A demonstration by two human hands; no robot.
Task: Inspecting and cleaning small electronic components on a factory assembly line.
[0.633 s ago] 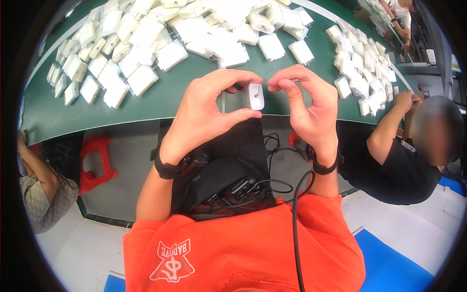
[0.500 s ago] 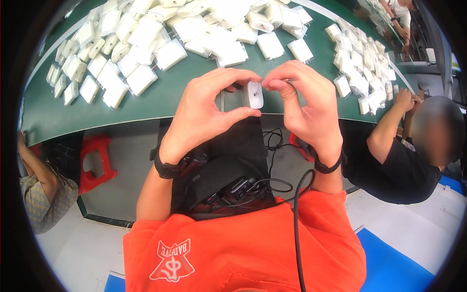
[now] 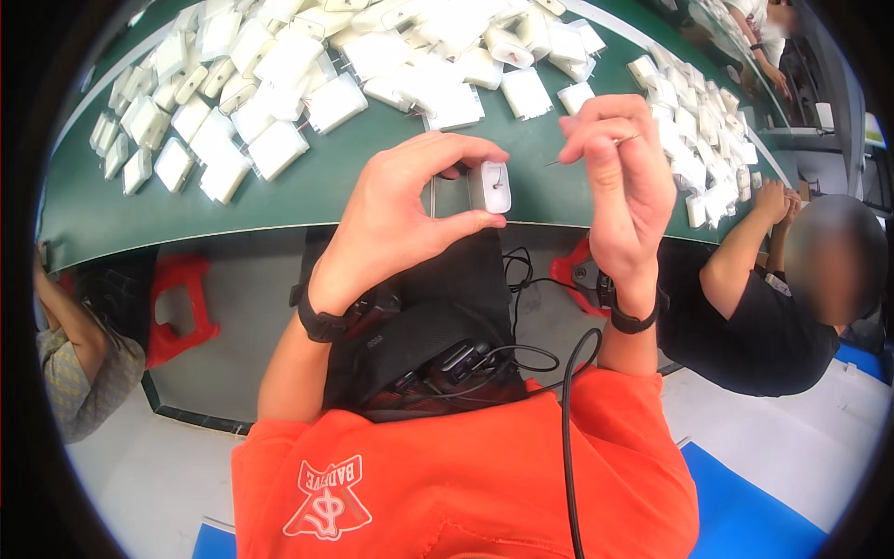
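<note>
My left hand (image 3: 396, 200) grips a small white charger housing (image 3: 491, 189) between thumb and fingers, just above the table's near edge. The open end of the housing faces right, and a short dark wire shows inside. Thin metal prongs stick out from its other end toward my palm. Off to the right, my right hand (image 3: 631, 191) is raised and closed around a thin metal pin-like tool (image 3: 556, 164). The tool's slim tip points left toward the housing, with a gap between them; my fingers hide its middle.
Many similar white housings (image 3: 279, 152) lie heaped across the far side of the green table (image 3: 354, 130). Another heap (image 3: 689, 172) is at the right, near a seated co-worker (image 3: 764, 317). A second person (image 3: 88, 363) sits at the left. Red stools (image 3: 177, 312) and black cables (image 3: 526, 279) are below.
My right hand has drawn away to the right from the housing, and the tool's tip now shows. My left hand keeps its hold, shifted slightly in the view.
</note>
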